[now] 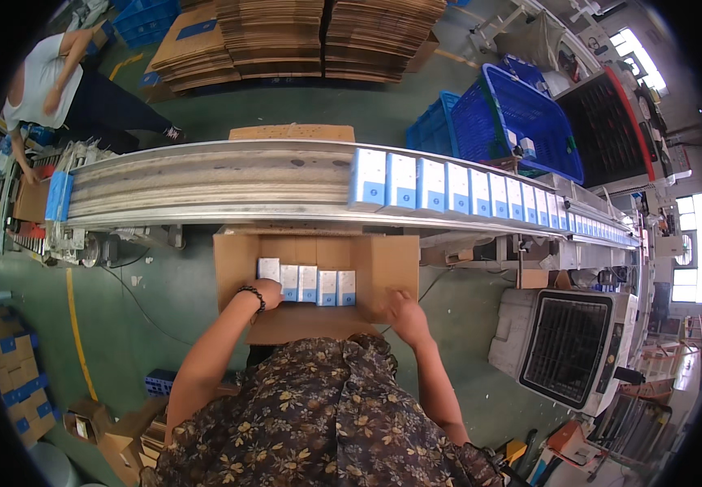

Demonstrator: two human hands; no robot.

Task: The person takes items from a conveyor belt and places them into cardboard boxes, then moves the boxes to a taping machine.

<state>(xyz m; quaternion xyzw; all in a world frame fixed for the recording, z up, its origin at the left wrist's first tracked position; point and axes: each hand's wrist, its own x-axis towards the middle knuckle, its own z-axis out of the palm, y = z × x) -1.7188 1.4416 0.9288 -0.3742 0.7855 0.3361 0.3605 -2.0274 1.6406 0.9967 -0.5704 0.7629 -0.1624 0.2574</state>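
An open cardboard carton [294, 329] stands in front of me, below the conveyor. Inside it, several small white and blue boxes [327, 286] stand side by side. At the left end of that row, my left hand [267, 294] is closed on a small white box [268, 268], which sits a little higher than its neighbours. My fingers and the carton's wall hide part of this box. My right hand [405, 312] is at the carton's right flap [393, 264], its fingers curled against the flap's edge.
Beyond the carton runs a conveyor [205, 183], with a line of white and blue boxes [432, 187] on its right half. Blue crates [513, 114] and cardboard stacks [274, 40] stand behind it. A fan unit [566, 345] is at right. Another person [67, 81] stands far left.
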